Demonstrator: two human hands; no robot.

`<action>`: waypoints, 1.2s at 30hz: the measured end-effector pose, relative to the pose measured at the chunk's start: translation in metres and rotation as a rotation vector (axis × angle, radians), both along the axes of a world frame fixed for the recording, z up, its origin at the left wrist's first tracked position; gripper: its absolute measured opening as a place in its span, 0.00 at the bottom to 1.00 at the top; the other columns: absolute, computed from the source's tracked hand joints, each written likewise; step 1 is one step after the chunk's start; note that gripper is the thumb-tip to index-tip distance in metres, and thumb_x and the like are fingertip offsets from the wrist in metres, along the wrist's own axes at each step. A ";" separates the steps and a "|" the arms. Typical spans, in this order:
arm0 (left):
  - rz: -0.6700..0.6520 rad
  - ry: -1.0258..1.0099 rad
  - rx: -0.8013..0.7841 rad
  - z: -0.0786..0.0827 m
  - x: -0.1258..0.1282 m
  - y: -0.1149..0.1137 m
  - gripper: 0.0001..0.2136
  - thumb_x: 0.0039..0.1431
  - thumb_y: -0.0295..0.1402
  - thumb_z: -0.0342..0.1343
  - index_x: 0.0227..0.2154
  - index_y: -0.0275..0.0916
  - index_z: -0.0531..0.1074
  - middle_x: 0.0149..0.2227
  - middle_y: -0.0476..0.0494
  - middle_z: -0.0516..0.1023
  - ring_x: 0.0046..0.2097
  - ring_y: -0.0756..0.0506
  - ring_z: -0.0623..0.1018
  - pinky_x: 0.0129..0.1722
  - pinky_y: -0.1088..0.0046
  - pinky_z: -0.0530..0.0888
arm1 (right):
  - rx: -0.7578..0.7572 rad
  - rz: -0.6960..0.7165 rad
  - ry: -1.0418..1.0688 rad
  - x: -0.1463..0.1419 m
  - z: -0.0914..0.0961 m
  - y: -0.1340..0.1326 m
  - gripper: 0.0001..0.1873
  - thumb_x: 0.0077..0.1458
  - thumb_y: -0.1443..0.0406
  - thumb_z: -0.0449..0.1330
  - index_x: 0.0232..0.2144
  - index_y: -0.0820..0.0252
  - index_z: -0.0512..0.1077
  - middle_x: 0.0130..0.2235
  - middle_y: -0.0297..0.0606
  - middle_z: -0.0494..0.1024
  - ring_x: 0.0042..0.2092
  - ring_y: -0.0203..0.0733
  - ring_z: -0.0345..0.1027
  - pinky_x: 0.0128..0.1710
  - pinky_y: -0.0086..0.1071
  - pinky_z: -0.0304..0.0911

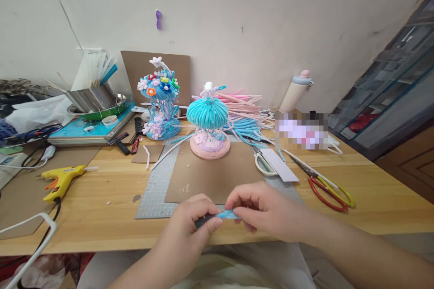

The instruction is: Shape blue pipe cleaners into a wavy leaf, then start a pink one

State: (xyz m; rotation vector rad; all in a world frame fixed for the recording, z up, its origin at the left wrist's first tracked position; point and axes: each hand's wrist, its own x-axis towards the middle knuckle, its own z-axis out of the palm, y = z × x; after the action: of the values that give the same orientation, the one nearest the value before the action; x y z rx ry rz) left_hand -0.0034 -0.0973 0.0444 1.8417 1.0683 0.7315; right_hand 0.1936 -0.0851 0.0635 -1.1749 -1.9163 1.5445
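Low over the front of the desk, my left hand [196, 221] is closed around a slim dark object whose kind I cannot make out. My right hand [259, 212] pinches a short light-blue fuzzy strip [228, 214], which looks like pipe cleaner. The strip runs between the fingertips of both hands and touches the dark object's end. Beyond them, a turquoise pipe-cleaner jellyfish-like dome [207, 113] stands on a round pink base [210, 149]. That base rests on a cardboard sheet [217, 180] over a grey cutting mat [149, 203].
Left lies a yellow glue gun [63, 180]. A flowered blue pipe-cleaner piece [161, 99] stands behind. Bundled pipe cleaners [242, 104] lie at the back. Right are white-handled scissors [266, 165], a white card [280, 165], red-and-yellow-handled scissors [328, 194] and a bottle [294, 92].
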 end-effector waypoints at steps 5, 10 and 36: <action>0.028 -0.312 -0.535 -0.001 0.004 -0.001 0.11 0.48 0.39 0.58 0.27 0.34 0.71 0.23 0.51 0.66 0.25 0.53 0.61 0.25 0.77 0.57 | 0.538 0.122 -0.230 0.003 0.017 -0.003 0.09 0.50 0.74 0.50 0.31 0.60 0.67 0.29 0.31 0.69 0.28 0.30 0.58 0.27 0.25 0.53; 0.071 -0.419 -0.497 -0.004 0.005 -0.001 0.12 0.45 0.41 0.60 0.25 0.35 0.71 0.25 0.50 0.68 0.29 0.51 0.65 0.29 0.76 0.60 | 0.818 0.056 -0.344 -0.003 0.018 -0.010 0.08 0.48 0.74 0.52 0.30 0.59 0.67 0.34 0.35 0.69 0.36 0.36 0.60 0.37 0.31 0.54; 0.190 -0.122 0.120 0.004 0.008 -0.004 0.06 0.55 0.31 0.50 0.25 0.38 0.70 0.25 0.49 0.65 0.29 0.49 0.66 0.28 0.74 0.63 | 0.494 -0.298 0.138 -0.029 -0.011 -0.011 0.07 0.54 0.67 0.54 0.27 0.61 0.70 0.30 0.35 0.68 0.33 0.34 0.64 0.33 0.27 0.59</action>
State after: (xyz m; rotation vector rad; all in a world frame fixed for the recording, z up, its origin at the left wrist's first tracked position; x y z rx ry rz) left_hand 0.0042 -0.1014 0.0487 1.7858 1.1515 1.0269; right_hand 0.1646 -0.0963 0.0524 -1.0400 -1.7901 0.9018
